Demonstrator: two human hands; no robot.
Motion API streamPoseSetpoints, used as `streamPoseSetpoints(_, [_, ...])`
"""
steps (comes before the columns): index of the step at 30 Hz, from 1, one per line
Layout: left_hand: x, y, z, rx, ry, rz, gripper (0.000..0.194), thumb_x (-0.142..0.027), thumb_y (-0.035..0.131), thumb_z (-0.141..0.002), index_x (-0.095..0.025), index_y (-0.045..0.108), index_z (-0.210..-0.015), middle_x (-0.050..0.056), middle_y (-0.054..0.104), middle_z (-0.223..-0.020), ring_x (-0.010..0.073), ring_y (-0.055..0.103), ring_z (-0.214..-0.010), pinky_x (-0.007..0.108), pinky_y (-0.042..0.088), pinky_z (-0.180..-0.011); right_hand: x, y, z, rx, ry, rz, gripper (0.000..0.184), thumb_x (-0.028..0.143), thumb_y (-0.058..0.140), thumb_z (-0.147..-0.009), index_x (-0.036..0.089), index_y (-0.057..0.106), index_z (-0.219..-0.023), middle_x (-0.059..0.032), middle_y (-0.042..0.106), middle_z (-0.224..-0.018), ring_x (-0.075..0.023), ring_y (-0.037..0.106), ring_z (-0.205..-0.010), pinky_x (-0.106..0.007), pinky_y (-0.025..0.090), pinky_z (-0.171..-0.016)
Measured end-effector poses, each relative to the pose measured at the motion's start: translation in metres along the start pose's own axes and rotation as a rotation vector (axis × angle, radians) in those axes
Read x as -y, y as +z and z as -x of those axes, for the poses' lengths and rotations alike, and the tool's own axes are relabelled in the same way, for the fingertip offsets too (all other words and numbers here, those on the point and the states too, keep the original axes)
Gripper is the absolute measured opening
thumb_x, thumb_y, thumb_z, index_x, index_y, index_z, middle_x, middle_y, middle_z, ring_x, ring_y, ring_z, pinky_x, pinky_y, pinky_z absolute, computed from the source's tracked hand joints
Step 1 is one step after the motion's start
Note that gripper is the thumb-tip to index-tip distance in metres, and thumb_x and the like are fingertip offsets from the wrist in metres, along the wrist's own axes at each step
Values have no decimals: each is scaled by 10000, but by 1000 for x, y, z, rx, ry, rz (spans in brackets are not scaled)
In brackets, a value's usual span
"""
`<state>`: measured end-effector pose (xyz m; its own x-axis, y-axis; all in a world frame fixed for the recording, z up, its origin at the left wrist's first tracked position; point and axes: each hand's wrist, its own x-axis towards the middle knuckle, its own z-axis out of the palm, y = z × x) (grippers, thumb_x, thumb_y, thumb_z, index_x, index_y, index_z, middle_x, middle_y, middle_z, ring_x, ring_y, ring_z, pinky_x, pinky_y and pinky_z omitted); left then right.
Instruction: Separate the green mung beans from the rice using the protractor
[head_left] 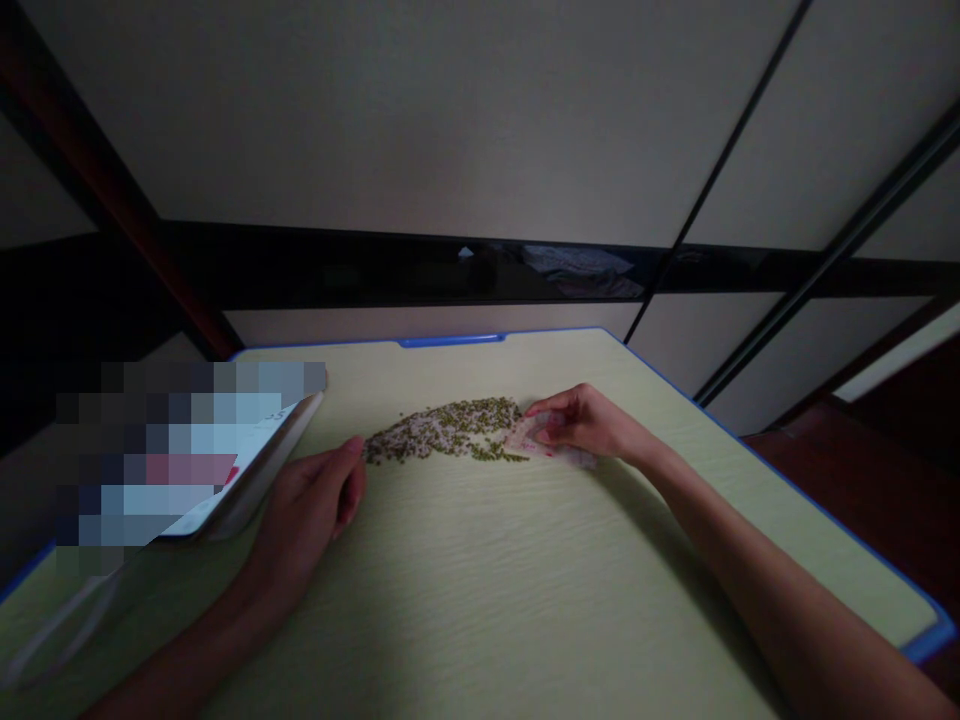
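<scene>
A long low pile of small green and pale beans [442,428] lies spread on the table. My left hand [321,488] rests at the pile's left end, its fingers curled and thumb pressed against them; what they hold, if anything, is hidden. At the other end, my right hand [577,422] pinches a thin pale wrapper with reddish print [525,436]. The wrapper lies low against the table, partly behind the fingers. Some green beans sit close to its left edge.
A lit tablet-like screen [262,455], partly pixelated, leans at the left with a pale cord [64,640] below it. The pale table [465,590] has a blue rim and a blue handle [453,341] at its far edge. Cabinet doors [420,120] stand directly behind it.
</scene>
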<state>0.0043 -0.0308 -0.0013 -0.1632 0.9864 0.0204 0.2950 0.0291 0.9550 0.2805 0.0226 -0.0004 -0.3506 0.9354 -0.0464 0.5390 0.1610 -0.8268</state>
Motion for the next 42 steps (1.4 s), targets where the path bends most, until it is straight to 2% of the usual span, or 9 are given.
streamPoseSetpoints(17, [0,-1,0,2,1,-18,445,-461,435,-718,-184,381,-374,-67,341,-333,64,306,-334,193,227,-358,2,5,0,25,-47,39,393,219,585,-632,49,661,-978,33,445,-480,-49,312,-418,-187,253,-391])
streamPoseSetpoints(25, [-3,1,1,-13,10,-19,432,-453,433,-700,-190,378,-362,-68,340,-320,63,308,-327,192,229,-356,5,7,2,-3,12,30,373,198,579,-632,60,667,-967,33,464,-464,-54,332,-396,-188,264,-383])
streamPoseSetpoints(34, [-3,1,0,-9,-8,-19,443,-470,435,-697,-186,384,-361,-70,341,-320,58,302,-323,184,227,-349,11,3,5,-54,99,79,365,181,602,-633,70,677,-972,-9,573,-491,-64,392,-386,-184,293,-372])
streamPoseSetpoints(42, [-1,1,0,-9,-2,-7,442,-475,451,-695,-184,389,-369,-69,345,-323,58,306,-327,180,231,-354,8,-2,6,-75,136,99,330,151,603,-617,83,694,-927,3,580,-465,-64,400,-367,-184,303,-368])
